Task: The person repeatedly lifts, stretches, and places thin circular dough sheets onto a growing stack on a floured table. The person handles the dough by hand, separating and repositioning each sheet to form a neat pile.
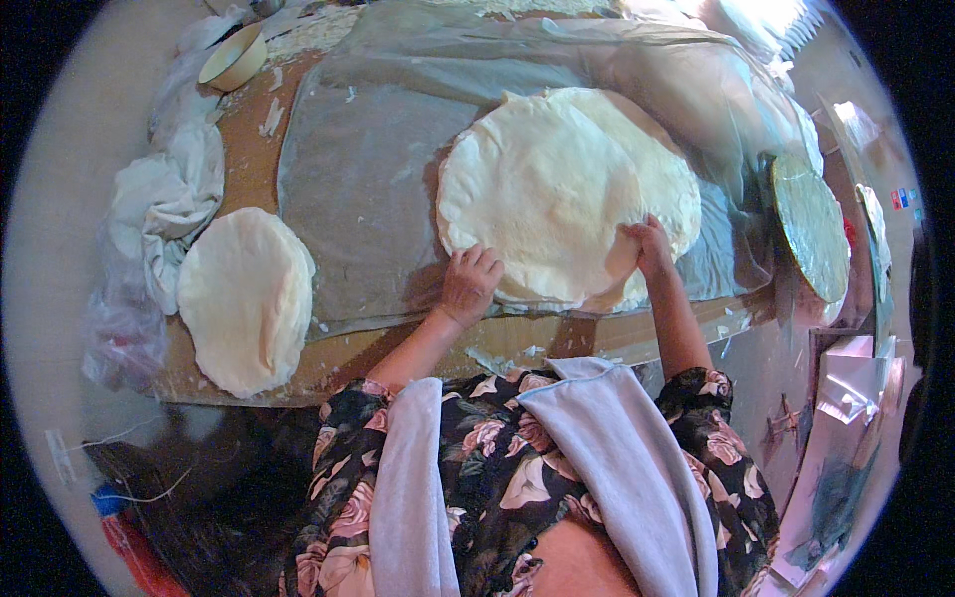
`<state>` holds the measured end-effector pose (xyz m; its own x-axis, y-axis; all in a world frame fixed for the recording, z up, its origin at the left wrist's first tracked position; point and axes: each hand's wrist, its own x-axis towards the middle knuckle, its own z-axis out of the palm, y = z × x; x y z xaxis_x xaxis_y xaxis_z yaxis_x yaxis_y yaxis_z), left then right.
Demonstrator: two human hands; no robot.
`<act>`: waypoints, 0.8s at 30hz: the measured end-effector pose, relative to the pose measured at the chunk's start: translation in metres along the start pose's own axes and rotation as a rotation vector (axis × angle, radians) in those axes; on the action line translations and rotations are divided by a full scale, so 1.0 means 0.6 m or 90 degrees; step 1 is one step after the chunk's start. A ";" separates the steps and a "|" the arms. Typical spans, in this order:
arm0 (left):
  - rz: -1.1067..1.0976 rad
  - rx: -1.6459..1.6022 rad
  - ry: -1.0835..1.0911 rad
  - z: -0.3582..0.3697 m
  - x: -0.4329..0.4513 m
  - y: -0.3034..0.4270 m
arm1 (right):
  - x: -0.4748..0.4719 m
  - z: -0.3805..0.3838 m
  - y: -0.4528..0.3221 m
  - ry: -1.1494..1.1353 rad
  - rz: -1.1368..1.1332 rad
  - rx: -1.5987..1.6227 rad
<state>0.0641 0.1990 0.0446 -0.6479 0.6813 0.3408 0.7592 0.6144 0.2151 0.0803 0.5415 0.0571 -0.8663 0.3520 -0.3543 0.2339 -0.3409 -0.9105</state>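
Observation:
A large, thin round sheet of dough [537,194] is spread before me, overlapping another dough sheet [675,186] that shows at its right. My left hand [471,280] is at the upper sheet's near left edge, fingers bent over the rim and thumb hidden. At the right edge, where the two sheets overlap, my right hand [650,242] pinches the upper sheet. Beneath the dough lies a greyish plastic sheet [365,201]. To the left rests a stack of flattened dough rounds [242,298], close to the table's front edge.
A wooden table [250,164] carries everything. Crumpled white cloth [179,201] and a cream bowl [235,58] sit along its left side. Clear plastic [686,82] drapes over a pale mass behind the dough. A round, film-covered board or lid [809,227] leans at the right.

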 end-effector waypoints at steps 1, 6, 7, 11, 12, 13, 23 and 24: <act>0.010 0.004 -0.007 -0.004 0.001 0.005 | 0.001 -0.004 0.000 0.002 0.004 -0.001; 0.018 0.026 0.024 -0.005 -0.020 0.030 | -0.005 0.008 0.001 0.022 -0.045 0.037; -0.006 -0.023 0.057 -0.008 -0.023 0.032 | -0.009 0.013 -0.002 0.022 -0.048 0.040; -0.178 -0.270 0.185 -0.002 -0.032 0.018 | -0.005 -0.008 0.013 0.061 -0.035 0.056; -0.281 -0.309 0.218 -0.003 -0.040 0.020 | -0.012 -0.008 0.008 0.025 -0.021 0.048; -0.382 -0.345 0.254 -0.004 -0.043 0.017 | -0.017 0.007 -0.011 -0.011 -0.024 0.053; -0.689 -1.451 0.061 -0.021 -0.100 0.077 | -0.081 0.274 -0.205 -0.185 -0.182 0.044; -0.584 -1.590 0.032 -0.009 -0.102 0.079 | -0.089 0.287 -0.219 -0.207 -0.188 0.053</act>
<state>0.1398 0.1842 0.0392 -0.6860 0.6496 -0.3278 -0.7266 -0.6359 0.2603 0.0196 0.4173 0.2321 -0.9875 0.1568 0.0159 -0.0693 -0.3412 -0.9374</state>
